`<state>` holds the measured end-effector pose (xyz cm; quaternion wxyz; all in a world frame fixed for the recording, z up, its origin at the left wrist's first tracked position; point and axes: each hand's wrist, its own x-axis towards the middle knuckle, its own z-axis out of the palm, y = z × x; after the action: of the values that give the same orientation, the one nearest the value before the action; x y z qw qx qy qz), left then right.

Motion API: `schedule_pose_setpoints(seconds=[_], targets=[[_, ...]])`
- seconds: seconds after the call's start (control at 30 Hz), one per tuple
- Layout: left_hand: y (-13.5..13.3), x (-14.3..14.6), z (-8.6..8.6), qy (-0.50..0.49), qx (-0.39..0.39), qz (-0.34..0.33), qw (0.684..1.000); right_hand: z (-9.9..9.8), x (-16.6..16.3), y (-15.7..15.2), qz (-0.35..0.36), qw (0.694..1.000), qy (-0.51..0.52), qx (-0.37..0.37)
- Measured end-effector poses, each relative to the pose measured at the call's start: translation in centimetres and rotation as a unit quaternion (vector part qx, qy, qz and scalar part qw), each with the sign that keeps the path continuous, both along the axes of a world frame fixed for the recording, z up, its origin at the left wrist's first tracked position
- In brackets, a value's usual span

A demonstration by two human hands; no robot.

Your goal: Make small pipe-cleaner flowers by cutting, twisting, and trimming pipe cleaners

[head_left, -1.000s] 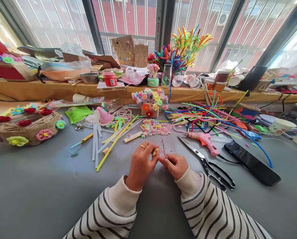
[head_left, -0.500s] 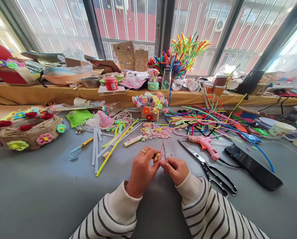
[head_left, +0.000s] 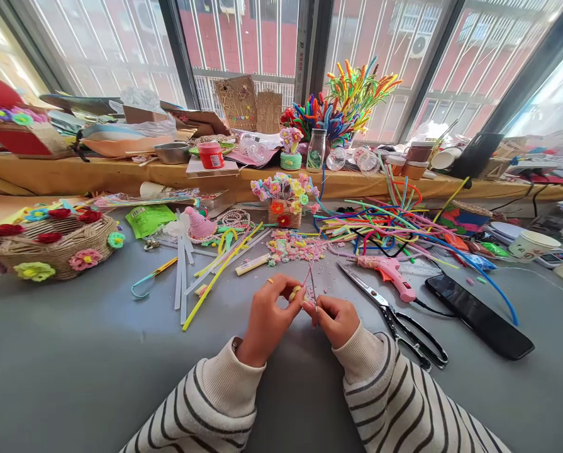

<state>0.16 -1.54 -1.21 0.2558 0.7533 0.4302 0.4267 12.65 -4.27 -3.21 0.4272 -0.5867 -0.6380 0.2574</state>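
Pinched between the thumb and fingers of my left hand [head_left: 270, 318] is a small yellow fuzzy piece [head_left: 296, 293], which looks like bent pipe cleaner. A thin pink strand [head_left: 306, 274] rises beside it. My right hand [head_left: 338, 319] is closed on a slim pointed metal tool [head_left: 312, 283] that stands nearly upright; its lower part is hidden by the fingers, so I cannot tell its exact kind. Both hands almost touch, over the grey table [head_left: 300, 402]. Just beyond them lies a heap of pastel fuzzy clippings [head_left: 297, 246].
Large scissors [head_left: 380, 302], a pink glue gun [head_left: 392, 275] and a black phone [head_left: 479, 318] lie to the right. Glue sticks [head_left: 180, 277] and a yellow pipe cleaner [head_left: 210, 286] are at left, near a flower-trimmed basket [head_left: 64, 251]. Loose pipe cleaners [head_left: 370, 223] sprawl behind.
My left hand has turned slightly and shifted a little downward, showing more of the yellow piece. My right hand keeps nearly the same place with the metal tool.
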Motion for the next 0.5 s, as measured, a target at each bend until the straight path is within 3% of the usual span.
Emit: schedule_pose_setpoints(seconds=[0.2,0.5], targets=[[-0.17,-0.06,0.32,-0.032,-0.040,-0.022,0.998,0.20,0.00,-0.20,0.060,0.998,0.029,-0.021],[0.43,-0.09,0.01,-0.133,-0.159,-0.072,0.976,0.34,0.10,-0.10,0.029,0.999,0.012,-0.008]])
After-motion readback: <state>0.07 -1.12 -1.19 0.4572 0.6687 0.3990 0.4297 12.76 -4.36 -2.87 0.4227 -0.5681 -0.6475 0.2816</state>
